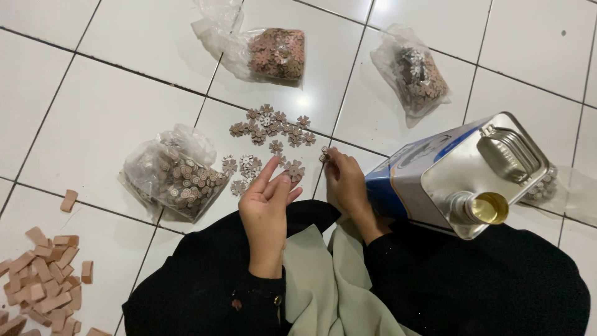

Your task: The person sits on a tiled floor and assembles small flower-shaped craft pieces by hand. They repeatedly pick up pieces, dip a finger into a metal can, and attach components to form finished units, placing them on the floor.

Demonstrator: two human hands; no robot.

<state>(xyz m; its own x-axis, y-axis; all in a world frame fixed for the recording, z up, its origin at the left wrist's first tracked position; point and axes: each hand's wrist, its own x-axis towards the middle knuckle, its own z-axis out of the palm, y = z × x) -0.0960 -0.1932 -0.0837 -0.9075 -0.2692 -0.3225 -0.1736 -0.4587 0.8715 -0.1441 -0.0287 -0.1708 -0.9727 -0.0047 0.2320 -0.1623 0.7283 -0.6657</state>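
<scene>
Small brown and pink flower-shaped pieces point(272, 126) lie spread on the white tiled floor in front of me. My left hand point(267, 202) hovers over a flower piece point(293, 169), fingers apart, fingertips near it. My right hand point(346, 182) pinches one small flower piece point(324, 153) between thumb and fingertips just above the floor. Another little cluster of flower pieces point(244, 169) lies left of my left hand.
Three clear plastic bags of similar pieces lie around: one at left point(177, 174), one at top middle point(270, 53), one at top right point(415, 73). A tilted metal can point(460, 177) with an open spout rests by my right arm. Pinkish brick-shaped blocks point(43, 280) pile at lower left.
</scene>
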